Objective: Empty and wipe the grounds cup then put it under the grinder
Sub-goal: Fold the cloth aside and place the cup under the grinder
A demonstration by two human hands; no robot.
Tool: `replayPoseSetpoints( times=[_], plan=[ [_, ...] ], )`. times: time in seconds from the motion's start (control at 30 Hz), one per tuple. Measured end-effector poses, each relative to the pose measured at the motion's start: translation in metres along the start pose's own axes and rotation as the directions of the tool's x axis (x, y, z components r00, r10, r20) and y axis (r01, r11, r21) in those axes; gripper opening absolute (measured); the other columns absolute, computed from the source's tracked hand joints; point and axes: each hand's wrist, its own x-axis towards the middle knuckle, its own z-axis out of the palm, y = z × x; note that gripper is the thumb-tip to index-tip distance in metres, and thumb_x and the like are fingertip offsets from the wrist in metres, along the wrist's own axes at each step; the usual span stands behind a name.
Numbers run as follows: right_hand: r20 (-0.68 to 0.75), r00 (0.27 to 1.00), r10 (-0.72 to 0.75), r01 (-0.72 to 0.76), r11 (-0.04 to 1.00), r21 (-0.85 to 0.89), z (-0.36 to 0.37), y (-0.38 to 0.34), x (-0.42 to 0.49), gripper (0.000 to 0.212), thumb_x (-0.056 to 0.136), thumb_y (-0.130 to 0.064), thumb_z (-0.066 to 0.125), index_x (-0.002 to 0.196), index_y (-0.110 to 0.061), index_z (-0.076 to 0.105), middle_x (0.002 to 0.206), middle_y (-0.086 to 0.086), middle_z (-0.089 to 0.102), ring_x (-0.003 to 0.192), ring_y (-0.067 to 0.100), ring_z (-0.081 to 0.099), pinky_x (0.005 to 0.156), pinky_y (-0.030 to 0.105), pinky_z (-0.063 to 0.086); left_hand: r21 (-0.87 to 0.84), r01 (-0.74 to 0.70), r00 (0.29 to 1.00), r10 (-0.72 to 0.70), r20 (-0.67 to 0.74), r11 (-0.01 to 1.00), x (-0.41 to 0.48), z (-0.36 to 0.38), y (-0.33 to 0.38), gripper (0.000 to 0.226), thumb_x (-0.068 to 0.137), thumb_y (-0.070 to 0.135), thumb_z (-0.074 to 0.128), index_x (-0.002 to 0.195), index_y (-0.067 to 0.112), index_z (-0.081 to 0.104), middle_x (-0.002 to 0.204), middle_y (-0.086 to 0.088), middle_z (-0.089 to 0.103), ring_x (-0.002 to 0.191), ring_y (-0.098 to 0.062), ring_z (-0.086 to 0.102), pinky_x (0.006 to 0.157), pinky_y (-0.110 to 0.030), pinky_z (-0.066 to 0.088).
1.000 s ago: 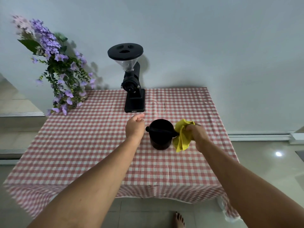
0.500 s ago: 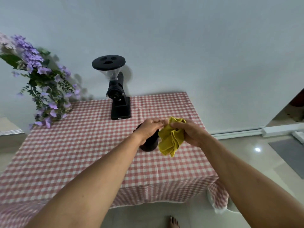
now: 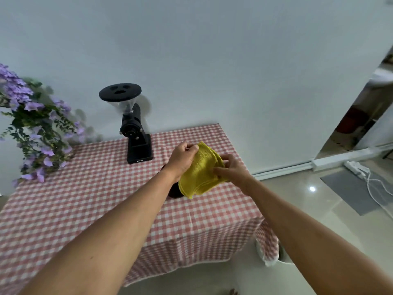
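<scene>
pale wall (image 3: 212,60) fills the upper field. table (image 3: 85,209) under a red-and-white check cover, seen from its front right corner, the cover's corner hanging down at right. purple flowers (image 3: 36,133) with green trailing stems stand at the far left of the table, against the wall. black grinder (image 3: 136,133) upright at the back edge, clear hopper under a black lid, nothing on its base plate. grey mat (image 3: 350,190) on the glossy floor at right. yellow cloth (image 3: 200,173) held above the table, spread between both hands, lower corner hanging free. left hand (image 3: 180,158): fingers curled, pinching the cloth's upper left edge. right hand (image 3: 234,171): thumb and fingers closed on the cloth's right edge. grounds cup (image 3: 174,191): dark, on the table in front of and to the right of the grinder, apart from it; only a sliver shows below the left wrist and beside the cloth's lower edge, the rest hidden, so contents and handle cannot be told. neither hand touches it. white power strip (image 3: 357,168) with cable on the floor by the wall base.
</scene>
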Motion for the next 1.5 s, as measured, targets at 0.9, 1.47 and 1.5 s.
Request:
replayPoseSetpoints(
  times=[0.9, 1.47, 1.5],
  plan=[
    [-0.101, 0.981, -0.167, 0.119, 0.923, -0.367, -0.066, 0.021, 0.033, 0.011, 0.08, -0.009, 0.064, 0.081, -0.005, 0.075, 0.068, 0.017, 0.067, 0.061, 0.009, 0.05, 0.059, 0.029, 0.04, -0.069, 0.053, 0.987, -0.042, 0.158, 0.996, 0.025, 0.037, 0.03, 0.061, 0.092, -0.006, 0.053, 0.126, 0.043, 0.065, 0.089, 0.002, 0.069, 0.068, -0.006, 0.064, 0.059, -0.022, 0.055],
    [0.103, 0.973, -0.206, 0.218, 0.683, -0.697, -0.141, 0.029, 0.065, 0.036, 0.093, -0.017, 0.053, 0.126, -0.022, 0.065, 0.115, 0.009, 0.072, 0.108, 0.031, 0.064, 0.089, 0.035, 0.049, 0.447, 0.05, 0.988, -0.109, 0.107, 0.893, 0.024, 0.08, -0.006, 0.017, 0.085, 0.015, 0.078, 0.071, 0.021, 0.071, 0.063, 0.01, 0.062, 0.061, -0.004, 0.056, 0.069, -0.028, 0.046],
    [0.127, 0.974, -0.189, 0.224, 0.69, -0.689, -0.143, 0.033, 0.065, 0.031, 0.093, -0.016, 0.053, 0.119, -0.021, 0.07, 0.114, 0.007, 0.072, 0.107, 0.029, 0.064, 0.088, 0.033, 0.049, 0.403, 0.079, 0.986, -0.132, 0.105, 0.912, 0.021, 0.083, -0.01, 0.019, 0.085, 0.014, 0.078, 0.069, 0.021, 0.07, 0.067, 0.008, 0.066, 0.065, -0.006, 0.06, 0.072, -0.03, 0.048]
  ],
)
